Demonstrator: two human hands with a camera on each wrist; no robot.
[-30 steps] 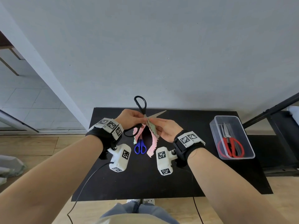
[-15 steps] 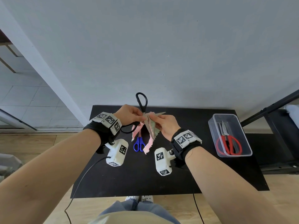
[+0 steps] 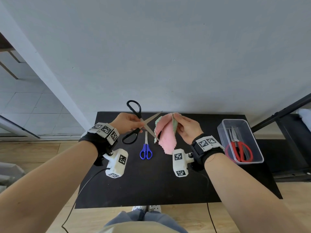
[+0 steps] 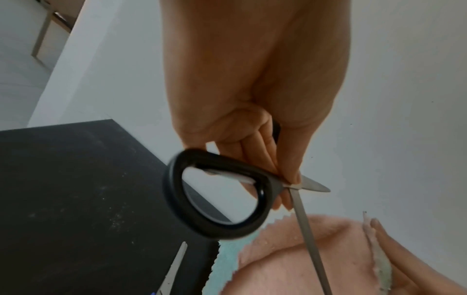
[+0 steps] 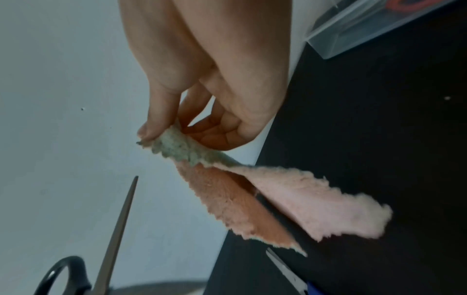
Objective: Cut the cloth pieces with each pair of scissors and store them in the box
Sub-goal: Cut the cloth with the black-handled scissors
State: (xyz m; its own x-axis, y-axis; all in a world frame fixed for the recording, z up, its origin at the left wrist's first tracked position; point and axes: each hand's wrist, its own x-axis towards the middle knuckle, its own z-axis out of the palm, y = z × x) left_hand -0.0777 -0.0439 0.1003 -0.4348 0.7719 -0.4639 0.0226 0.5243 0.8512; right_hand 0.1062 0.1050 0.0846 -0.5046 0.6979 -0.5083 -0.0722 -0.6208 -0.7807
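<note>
My left hand (image 3: 127, 122) grips the black-handled scissors (image 3: 134, 121) near their pivot, held above the black table (image 3: 151, 185) with the blades spread wide. In the left wrist view the fingers (image 4: 262, 143) curl round the handle of the black scissors (image 4: 217, 195). My right hand (image 3: 186, 127) pinches the top edge of the pink and green cloth pieces (image 3: 165, 134), which hang down just right of the blades. The right wrist view shows thumb and fingers (image 5: 154, 123) pinching the cloth (image 5: 278, 191). Blue-handled scissors (image 3: 146, 149) lie on the table below the hands.
A clear plastic box (image 3: 239, 140) stands at the table's right side with red-handled scissors (image 3: 239, 150) inside. A grey wall rises just behind the table. A dark frame (image 3: 286, 113) stands to the right. A cable (image 3: 80, 192) hangs off the table's front left.
My hands have drawn apart: the cloth moved right, away from the black scissors, and now hangs beside the spread blades. The blue scissors on the table are now uncovered.
</note>
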